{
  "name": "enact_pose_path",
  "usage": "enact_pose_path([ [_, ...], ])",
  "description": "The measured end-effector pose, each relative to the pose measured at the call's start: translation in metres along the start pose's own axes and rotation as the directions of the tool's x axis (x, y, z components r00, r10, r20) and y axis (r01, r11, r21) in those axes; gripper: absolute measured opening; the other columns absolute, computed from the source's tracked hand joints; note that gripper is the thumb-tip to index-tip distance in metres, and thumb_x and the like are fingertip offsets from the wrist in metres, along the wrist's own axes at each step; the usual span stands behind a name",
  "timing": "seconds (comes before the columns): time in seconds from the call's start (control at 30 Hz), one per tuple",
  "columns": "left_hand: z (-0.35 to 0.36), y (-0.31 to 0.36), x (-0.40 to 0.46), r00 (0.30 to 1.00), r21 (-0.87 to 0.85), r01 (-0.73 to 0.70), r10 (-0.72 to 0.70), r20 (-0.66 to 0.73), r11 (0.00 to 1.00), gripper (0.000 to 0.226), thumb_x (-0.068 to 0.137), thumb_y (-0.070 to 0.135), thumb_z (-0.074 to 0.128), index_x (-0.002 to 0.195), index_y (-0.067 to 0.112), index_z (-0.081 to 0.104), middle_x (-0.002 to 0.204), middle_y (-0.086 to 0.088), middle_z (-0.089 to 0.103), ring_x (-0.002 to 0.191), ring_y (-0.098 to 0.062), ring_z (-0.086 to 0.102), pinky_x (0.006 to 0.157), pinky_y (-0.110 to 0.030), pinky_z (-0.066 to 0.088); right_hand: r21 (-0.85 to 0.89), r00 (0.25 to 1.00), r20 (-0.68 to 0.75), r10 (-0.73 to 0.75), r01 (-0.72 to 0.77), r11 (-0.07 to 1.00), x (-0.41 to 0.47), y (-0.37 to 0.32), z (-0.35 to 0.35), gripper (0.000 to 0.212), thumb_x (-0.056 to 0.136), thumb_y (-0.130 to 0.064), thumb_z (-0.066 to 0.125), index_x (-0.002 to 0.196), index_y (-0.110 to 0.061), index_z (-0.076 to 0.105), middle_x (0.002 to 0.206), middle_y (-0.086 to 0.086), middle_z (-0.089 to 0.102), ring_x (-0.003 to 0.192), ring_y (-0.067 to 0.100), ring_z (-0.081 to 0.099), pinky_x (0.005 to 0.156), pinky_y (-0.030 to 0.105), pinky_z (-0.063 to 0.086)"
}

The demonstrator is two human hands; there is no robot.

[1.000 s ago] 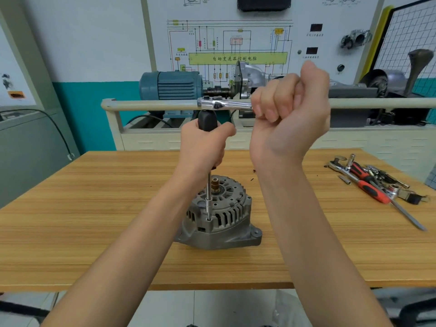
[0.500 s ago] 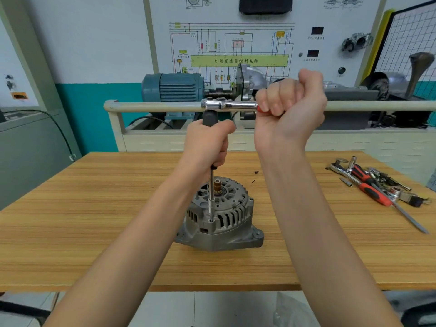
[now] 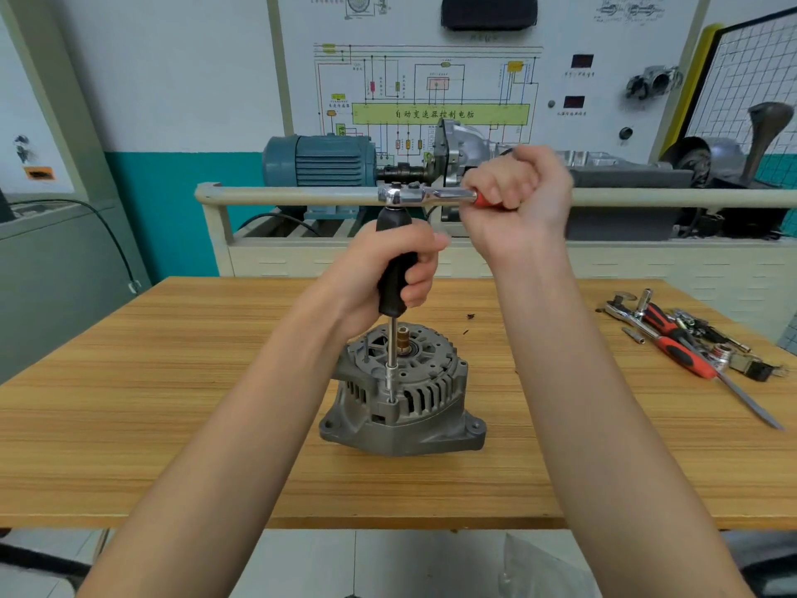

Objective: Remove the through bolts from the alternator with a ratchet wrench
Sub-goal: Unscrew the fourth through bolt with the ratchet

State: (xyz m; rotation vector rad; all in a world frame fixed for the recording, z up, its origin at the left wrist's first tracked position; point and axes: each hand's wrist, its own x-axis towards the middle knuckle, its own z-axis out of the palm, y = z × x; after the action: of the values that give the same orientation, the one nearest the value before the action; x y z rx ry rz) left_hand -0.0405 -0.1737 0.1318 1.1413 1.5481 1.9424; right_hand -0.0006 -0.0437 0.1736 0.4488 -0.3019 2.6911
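A grey alternator (image 3: 405, 399) stands on the wooden table (image 3: 172, 403), copper shaft end up. A long socket driver with a black handle (image 3: 393, 269) stands upright on a through bolt at the alternator's near rim; its steel shaft (image 3: 391, 360) ends in a small socket. My left hand (image 3: 384, 274) grips the black handle. A chrome ratchet wrench (image 3: 414, 196) sits on top of the driver, level, handle pointing right. My right hand (image 3: 517, 200) grips its red handle in a fist.
A pile of tools (image 3: 690, 338) lies at the table's right: a red-handled ratchet, sockets, a long file. Behind the table stands a training bench with a beige rail (image 3: 280, 196), a blue motor (image 3: 319, 161) and a wiring board.
My right hand with the ratchet handle has swung slightly right and away. My left hand has slid a little lower on the black handle, showing more of its top.
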Motion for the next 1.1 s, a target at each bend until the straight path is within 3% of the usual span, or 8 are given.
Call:
enact_pose_path([
  [0.07, 0.005, -0.001, 0.002, 1.0, 0.044, 0.009, -0.01, 0.02, 0.999, 0.042, 0.079, 0.014, 0.057, 0.043, 0.02, 0.036, 0.038, 0.005, 0.028, 0.03, -0.009, 0.024, 0.037, -0.017, 0.021, 0.103, 0.995, -0.021, 0.098, -0.096, 0.99, 0.008, 0.001, -0.006, 0.056, 0.092, -0.006, 0.037, 0.038, -0.016, 0.026, 0.032, -0.006, 0.02, 0.025, 0.01, 0.019, 0.031, 0.017, 0.018],
  [0.17, 0.009, -0.003, 0.004, 0.996, 0.082, 0.027, -0.02, -0.085, 0.996, 0.057, 0.088, 0.008, 0.054, 0.039, 0.024, 0.031, 0.035, 0.008, 0.024, 0.029, -0.008, 0.018, 0.036, -0.016, 0.017, 0.1, 0.998, -0.033, 0.052, -0.048, 0.994, 0.009, 0.0, -0.007, 0.055, 0.091, -0.006, 0.038, 0.038, -0.016, 0.027, 0.033, -0.006, 0.021, 0.026, 0.01, 0.019, 0.032, 0.016, 0.018],
  [0.37, 0.019, -0.012, 0.013, 0.842, 0.154, 0.006, 0.078, -0.533, 0.988, 0.036, 0.084, 0.003, 0.054, 0.059, 0.017, 0.033, 0.044, 0.003, 0.029, 0.035, -0.011, 0.021, 0.039, -0.017, 0.02, -0.23, 0.932, 0.151, -0.329, 0.357, 0.905, -0.024, 0.01, 0.007, 0.059, 0.093, -0.004, 0.035, 0.037, -0.021, 0.028, 0.037, -0.006, 0.018, 0.035, 0.011, 0.016, 0.039, 0.024, 0.021],
  [0.5, 0.022, -0.015, 0.016, 0.774, 0.198, 0.001, 0.124, -0.621, 0.98, 0.031, 0.08, 0.004, 0.057, 0.061, 0.017, 0.036, 0.056, -0.003, 0.029, 0.043, -0.015, 0.023, 0.041, -0.021, 0.021, -0.309, 0.807, 0.322, -0.495, 0.584, 0.751, -0.041, 0.026, 0.012, 0.051, 0.094, 0.0, 0.036, 0.048, -0.022, 0.032, 0.037, -0.005, 0.02, 0.035, 0.013, 0.018, 0.044, 0.027, 0.02],
  [0.67, 0.012, -0.012, 0.005, 0.912, 0.148, -0.043, 0.1, -0.398, 0.988, 0.038, 0.082, -0.001, 0.061, 0.056, 0.018, 0.04, 0.043, 0.006, 0.033, 0.036, -0.01, 0.027, 0.038, -0.018, 0.026, -0.238, 0.939, 0.161, -0.304, 0.336, 0.911, -0.024, 0.008, 0.009, 0.057, 0.093, -0.005, 0.037, 0.038, -0.019, 0.028, 0.037, -0.006, 0.018, 0.034, 0.011, 0.017, 0.038, 0.024, 0.022],
  [0.83, 0.002, -0.001, 0.0, 1.0, 0.068, -0.011, 0.012, -0.023, 0.998, 0.03, 0.078, 0.01, 0.062, 0.055, 0.016, 0.043, 0.045, 0.004, 0.036, 0.039, -0.013, 0.032, 0.042, -0.021, 0.03, 0.108, 0.998, -0.038, 0.054, -0.05, 0.993, 0.006, -0.003, -0.009, 0.054, 0.09, -0.004, 0.039, 0.039, -0.017, 0.028, 0.034, -0.007, 0.02, 0.026, 0.009, 0.018, 0.032, 0.017, 0.018],
  [0.93, 0.006, -0.001, 0.003, 0.994, 0.106, 0.028, -0.016, -0.112, 0.994, 0.043, 0.085, 0.006, 0.061, 0.052, 0.018, 0.037, 0.041, 0.005, 0.031, 0.034, -0.011, 0.026, 0.039, -0.019, 0.024, 0.122, 0.997, -0.058, 0.06, -0.052, 0.991, 0.011, -0.001, -0.011, 0.054, 0.09, -0.004, 0.04, 0.04, -0.017, 0.026, 0.034, -0.007, 0.02, 0.027, 0.009, 0.018, 0.033, 0.017, 0.017],
  [1.1, 0.013, -0.009, 0.008, 0.898, 0.098, -0.024, 0.065, -0.436, 0.995, 0.042, 0.086, 0.0, 0.054, 0.056, 0.02, 0.031, 0.039, 0.009, 0.027, 0.032, -0.008, 0.019, 0.037, -0.017, 0.02, -0.154, 0.972, 0.046, -0.232, 0.237, 0.959, -0.01, 0.007, 0.004, 0.055, 0.091, -0.004, 0.039, 0.039, -0.02, 0.028, 0.038, -0.006, 0.019, 0.033, 0.01, 0.017, 0.036, 0.023, 0.021],
])
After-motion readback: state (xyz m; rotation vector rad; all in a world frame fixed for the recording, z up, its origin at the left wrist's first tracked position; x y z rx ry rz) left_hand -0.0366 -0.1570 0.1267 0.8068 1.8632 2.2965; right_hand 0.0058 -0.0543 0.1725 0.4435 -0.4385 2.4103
